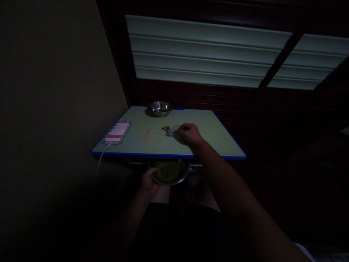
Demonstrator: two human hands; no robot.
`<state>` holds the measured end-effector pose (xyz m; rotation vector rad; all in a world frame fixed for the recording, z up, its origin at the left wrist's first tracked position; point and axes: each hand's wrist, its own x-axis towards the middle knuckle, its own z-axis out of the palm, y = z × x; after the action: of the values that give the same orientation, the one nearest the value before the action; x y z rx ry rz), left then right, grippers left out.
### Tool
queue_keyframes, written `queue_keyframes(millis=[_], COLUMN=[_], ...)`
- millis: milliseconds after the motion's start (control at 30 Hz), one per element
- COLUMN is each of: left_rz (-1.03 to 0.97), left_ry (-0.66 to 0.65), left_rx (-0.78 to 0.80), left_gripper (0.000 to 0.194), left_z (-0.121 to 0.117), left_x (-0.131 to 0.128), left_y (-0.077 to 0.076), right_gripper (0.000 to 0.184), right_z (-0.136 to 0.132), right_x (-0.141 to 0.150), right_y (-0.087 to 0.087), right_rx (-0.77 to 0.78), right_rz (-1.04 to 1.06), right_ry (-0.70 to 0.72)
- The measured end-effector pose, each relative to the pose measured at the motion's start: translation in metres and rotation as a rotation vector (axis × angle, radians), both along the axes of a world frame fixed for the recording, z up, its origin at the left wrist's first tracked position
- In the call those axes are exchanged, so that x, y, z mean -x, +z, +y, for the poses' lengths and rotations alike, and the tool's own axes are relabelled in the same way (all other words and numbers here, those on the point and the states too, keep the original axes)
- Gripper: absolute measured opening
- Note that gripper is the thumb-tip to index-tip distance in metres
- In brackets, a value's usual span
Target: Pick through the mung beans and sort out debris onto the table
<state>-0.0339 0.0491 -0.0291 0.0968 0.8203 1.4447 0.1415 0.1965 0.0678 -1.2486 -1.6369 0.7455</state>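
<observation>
My left hand point(149, 182) grips the left rim of a metal bowl point(178, 181), thumb over the edge. Small green beans point(167, 170) lie in that bowl, which sits low by the table's front edge, partly beneath it. Above the tabletop, my right hand point(190, 133) is closed in a pinch at the edge of a small, clear, roundish piece point(175, 130); its exact kind is too dim to make out. Just left of this piece is a scatter of small dark beans or seeds point(166, 130). Farther left, pale grains point(148, 135) are spread out.
The light-topped table point(218, 142) has a blue rim. An upright metal bowl point(160, 109) stands at its back edge. A blurred-out pink device point(117, 131) with a white cable point(99, 162) lies at the left. A wall and a dark slatted panel enclose the table.
</observation>
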Motion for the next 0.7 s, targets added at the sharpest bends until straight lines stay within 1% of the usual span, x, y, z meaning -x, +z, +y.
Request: queue_keyframes(millis=[167, 367, 533, 700], left_rz=[0.012, -0.007, 0.012, 0.015], left_ry=[-0.006, -0.006, -0.006, -0.023], left_rx=[0.025, 0.029, -0.008, -0.001], left_gripper=[0.035, 0.036, 0.032, 0.034], left_z=[0.0003, 0.0014, 0.0012, -0.0003], left_x=[0.0003, 0.0009, 0.0015, 0.0005], left_y=[0.0005, -0.0009, -0.0036, 0.0001], right_gripper=[0.015, 0.017, 0.019, 0.022], right_z=[0.0017, 0.0024, 0.0015, 0.0002], right_x=[-0.0002, -0.0003, 0.0, 0.0002], right_y=[-0.0027, -0.0041, -0.0036, -0.003], right_rx=[0.007, 0.023, 0.048, 0.079], right_rz=[0.011, 0.033, 0.052, 0.067], right_ry=[0.064, 0.078, 0.108, 0.129])
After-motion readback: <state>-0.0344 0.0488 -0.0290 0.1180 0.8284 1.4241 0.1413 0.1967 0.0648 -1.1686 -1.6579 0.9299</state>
